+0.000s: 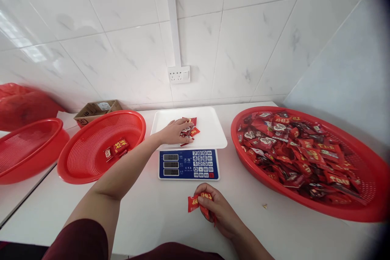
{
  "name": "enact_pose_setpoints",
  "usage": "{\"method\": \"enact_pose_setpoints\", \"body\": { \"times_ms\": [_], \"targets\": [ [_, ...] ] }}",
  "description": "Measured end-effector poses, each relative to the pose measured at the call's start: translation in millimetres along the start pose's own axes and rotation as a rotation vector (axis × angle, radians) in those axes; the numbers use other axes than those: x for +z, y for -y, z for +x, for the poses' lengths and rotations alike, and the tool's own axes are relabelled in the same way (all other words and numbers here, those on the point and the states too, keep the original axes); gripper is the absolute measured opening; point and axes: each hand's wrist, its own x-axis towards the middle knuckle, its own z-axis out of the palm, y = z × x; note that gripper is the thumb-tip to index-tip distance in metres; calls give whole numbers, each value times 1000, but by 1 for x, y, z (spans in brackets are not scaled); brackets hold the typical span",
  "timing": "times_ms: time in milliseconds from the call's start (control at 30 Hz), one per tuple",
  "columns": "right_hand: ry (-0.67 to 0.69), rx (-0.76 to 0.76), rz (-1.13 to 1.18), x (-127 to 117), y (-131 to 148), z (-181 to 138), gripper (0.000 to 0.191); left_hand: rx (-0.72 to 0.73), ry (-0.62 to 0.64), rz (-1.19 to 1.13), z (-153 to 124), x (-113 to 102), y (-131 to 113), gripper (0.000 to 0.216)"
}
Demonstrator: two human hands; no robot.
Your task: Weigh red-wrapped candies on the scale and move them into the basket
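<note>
My left hand [176, 132] reaches onto the white pan [210, 130] of the digital scale. Its fingers and thumb curl around a few small red wrapped packets [194, 131], partly covered by the hand. Below the scale, above the tabletop, my right hand [217, 211] is closed on several red packets [193, 203] with yellow lettering. The scale's blue front panel [183, 170] faces me, with three displays at left and a keypad at right; the digits are hard to read.
A large red basket [239, 148] at right holds a heap of similar packets. Left of the scale, another red basket [79, 146] contains a few packets. Farther left are a third red basket [27, 150], a red bag [24, 105] and a cardboard box [91, 109]. A tiny gold-coloured bit [265, 206] lies on the table.
</note>
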Motion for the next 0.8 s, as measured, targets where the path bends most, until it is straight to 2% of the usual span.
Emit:
{"method": "enact_pose_setpoints", "body": {
  "times_ms": [367,433,500,567,633,733,800],
  "targets": [
    [0,0,14,-1,-3,1,40,43,-47,-32,3,2,8,65],
    [-11,9,19,-1,-3,1,40,64,-106,-15,0,-1,3,64],
    [-22,8,32,-1,-2,1,40,93,-225,-52,-10,-2,-9,58],
    [-33,-16,47,-1,-1,2,39,111,-360,-206,-29,1,-28,47],
    [-63,-61,58,-2,-1,2,38,111,-420,-470,-54,10,-51,39],
    [-154,-133,17,-3,-2,1,37,74,-297,-947,-93,37,-83,40],
    [-206,-169,-83,-2,-1,-1,33,4,-194,-1160,-111,57,-96,46]
  ]
}}
